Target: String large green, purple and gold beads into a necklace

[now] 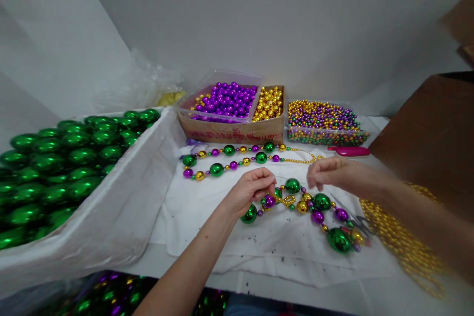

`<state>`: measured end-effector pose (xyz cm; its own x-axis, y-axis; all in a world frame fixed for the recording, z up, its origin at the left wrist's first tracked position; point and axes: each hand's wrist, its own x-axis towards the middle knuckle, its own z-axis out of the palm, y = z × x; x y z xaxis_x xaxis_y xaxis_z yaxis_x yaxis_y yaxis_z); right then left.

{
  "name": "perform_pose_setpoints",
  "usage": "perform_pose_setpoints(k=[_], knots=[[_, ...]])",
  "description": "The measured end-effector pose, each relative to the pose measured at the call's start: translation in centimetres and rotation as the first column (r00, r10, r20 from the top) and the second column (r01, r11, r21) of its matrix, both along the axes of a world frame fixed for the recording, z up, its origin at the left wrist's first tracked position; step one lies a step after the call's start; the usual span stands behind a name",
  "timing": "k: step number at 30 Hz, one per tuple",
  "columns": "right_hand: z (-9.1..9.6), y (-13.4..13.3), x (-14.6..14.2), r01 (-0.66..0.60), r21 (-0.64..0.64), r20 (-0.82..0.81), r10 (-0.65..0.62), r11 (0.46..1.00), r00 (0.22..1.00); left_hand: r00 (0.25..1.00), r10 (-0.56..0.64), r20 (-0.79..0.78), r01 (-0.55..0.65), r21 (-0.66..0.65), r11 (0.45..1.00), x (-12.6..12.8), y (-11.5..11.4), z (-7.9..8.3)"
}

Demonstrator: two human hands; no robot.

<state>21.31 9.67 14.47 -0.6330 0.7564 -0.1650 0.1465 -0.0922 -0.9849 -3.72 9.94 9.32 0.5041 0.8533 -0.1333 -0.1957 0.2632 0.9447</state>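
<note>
My left hand [256, 186] is closed in a pinch above a bead necklace [292, 185] of green, purple and gold balls, heaped on the white cloth. What lies between its fingertips is too small to make out. A thin dark line runs from them toward the right. Over the right part of this necklace, my right hand [328, 173] has its fingers curled together, slightly blurred; anything in them is hidden. A gold bead loop [285, 200] lies just under the left fingertips. Behind the hands, a second bead necklace [217, 170] is spread out in a long loop.
A white bin [148, 197] of large green balls stands at left. At the back are a cardboard box [233, 132] holding purple and gold beads and a clear tub [329, 137] of small mixed beads. Gold bead strands [403, 237], a pink oblong object [350, 151] and a brown box [425, 123] are at right.
</note>
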Motion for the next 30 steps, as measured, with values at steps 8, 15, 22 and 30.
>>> perform_pose_setpoints(k=[8,15,22,30], knots=[[4.4,-0.4,-3.3,0.014,0.005,-0.401,-0.011,1.0,0.916,0.998,0.051,0.026,-0.049,-0.055,0.997,0.0,-1.0,0.3],[13.1,-0.6,-4.6,0.04,0.252,-0.287,0.035,0.967,0.957,0.995,0.087,-0.051,-0.082,0.091,0.992,-0.8,-1.1,2.9],[14.3,-0.8,-4.6,-0.001,0.331,-0.153,0.055,0.944,0.987,0.994,0.07,0.088,-0.07,0.003,0.998,-1.4,-1.6,1.5],[19.8,-2.7,-5.5,0.218,0.575,-0.079,-0.212,0.788,0.974,0.972,0.105,0.208,-0.127,0.094,0.987,-0.8,-2.0,5.0]])
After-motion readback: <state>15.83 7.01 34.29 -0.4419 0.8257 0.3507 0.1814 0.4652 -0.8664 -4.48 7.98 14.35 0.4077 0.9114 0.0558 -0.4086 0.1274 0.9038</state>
